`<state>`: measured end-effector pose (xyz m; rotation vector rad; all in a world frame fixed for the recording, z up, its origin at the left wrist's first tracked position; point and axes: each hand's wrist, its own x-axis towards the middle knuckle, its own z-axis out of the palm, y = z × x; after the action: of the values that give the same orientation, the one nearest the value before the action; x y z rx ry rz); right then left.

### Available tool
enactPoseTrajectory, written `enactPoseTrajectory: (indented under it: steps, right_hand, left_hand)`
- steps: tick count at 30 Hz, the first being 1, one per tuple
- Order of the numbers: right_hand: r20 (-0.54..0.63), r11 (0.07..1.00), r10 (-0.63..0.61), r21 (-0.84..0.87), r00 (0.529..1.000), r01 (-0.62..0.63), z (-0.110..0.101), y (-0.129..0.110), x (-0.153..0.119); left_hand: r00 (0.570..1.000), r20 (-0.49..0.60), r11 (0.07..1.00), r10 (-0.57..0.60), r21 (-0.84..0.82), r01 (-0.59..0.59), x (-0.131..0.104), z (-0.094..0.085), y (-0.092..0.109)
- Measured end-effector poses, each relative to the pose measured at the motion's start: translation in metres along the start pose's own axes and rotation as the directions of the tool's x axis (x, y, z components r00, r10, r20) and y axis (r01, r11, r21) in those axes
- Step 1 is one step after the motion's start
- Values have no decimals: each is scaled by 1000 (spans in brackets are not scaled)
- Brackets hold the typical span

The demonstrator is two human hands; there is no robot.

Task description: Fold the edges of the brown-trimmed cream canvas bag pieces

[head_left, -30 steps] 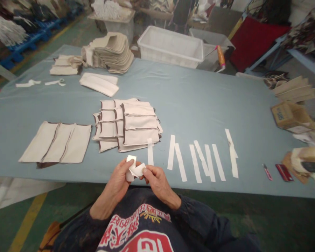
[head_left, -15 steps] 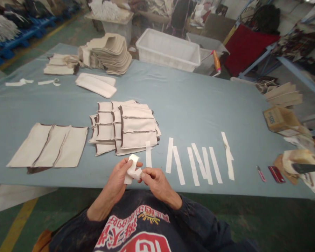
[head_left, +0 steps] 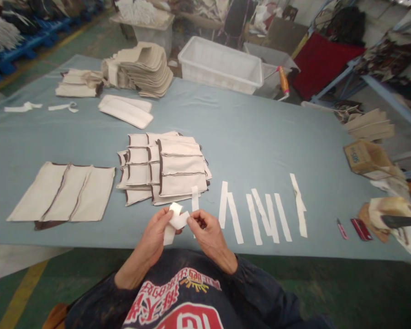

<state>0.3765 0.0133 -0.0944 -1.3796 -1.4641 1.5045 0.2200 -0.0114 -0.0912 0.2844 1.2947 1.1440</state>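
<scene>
A folded white strip (head_left: 176, 219) is held between my two hands above the table's near edge. My left hand (head_left: 156, 232) is closed around its folds, thumb on top. With thumb and forefinger, my right hand (head_left: 207, 230) pinches the strip's right end. Several loose white strips (head_left: 234, 218) lie in a row to the right; one strip (head_left: 195, 197) overlaps the front of the fabric pile and is partly behind my right hand. Just beyond my hands is the pile of cream fabric panels (head_left: 182, 167) with dark trim. Another panel (head_left: 65, 192) lies flat to the left.
At the back left sit a stack of beige pieces (head_left: 147, 68) and two pale oblong pieces (head_left: 126, 111). A white plastic bin (head_left: 221, 68) stands behind the table. On the right are a small cutter (head_left: 342, 229), a red phone-like object (head_left: 361, 229) and a cardboard box (head_left: 368, 160).
My right hand has moved slightly right and up, drawing the strip's end outward from my left hand. My left hand keeps its grip on the folds.
</scene>
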Motion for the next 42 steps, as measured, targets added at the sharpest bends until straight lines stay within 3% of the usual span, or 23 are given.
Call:
enactPoseTrajectory:
  steps: [10, 16, 23, 27, 30, 34, 38, 42]
  right_hand:
    - [-17, 978, 96, 187, 995, -91, -7, 2, 13]
    - [-19, 968, 120, 225, 993, -112, -19, -5, 24]
    - [42, 969, 54, 239, 998, -63, -14, 4, 20]
    - [-49, 976, 81, 206, 996, -69, 1, 7, 20]
    - [-135, 985, 83, 164, 987, -60, 0, 5, 26]
    - [-258, 998, 16, 61, 966, 0, -33, -2, 37]
    - [-353, 997, -76, -40, 933, 66, -88, -13, 53]
    - [-373, 983, -156, -148, 915, 107, -143, -29, 73]
  left_hand:
    - [995, 85, 992, 53, 109, -62, -3, 3, 0]
    - [978, 211, 954, 9, 291, -72, -2, -4, 1]
    - [985, 162, 912, 53, 393, -114, -2, 0, -1]
    - [980, 188, 898, 63, 418, -138, -3, 2, 0]
    - [978, 207, 900, 34, 420, -120, -6, 2, 0]
    - [976, 216, 928, -13, 367, -69, -13, 2, 3]
    - [985, 173, 926, -26, 375, -42, -21, 1, 4]
    - [992, 114, 916, -47, 402, -3, -26, -6, -6]
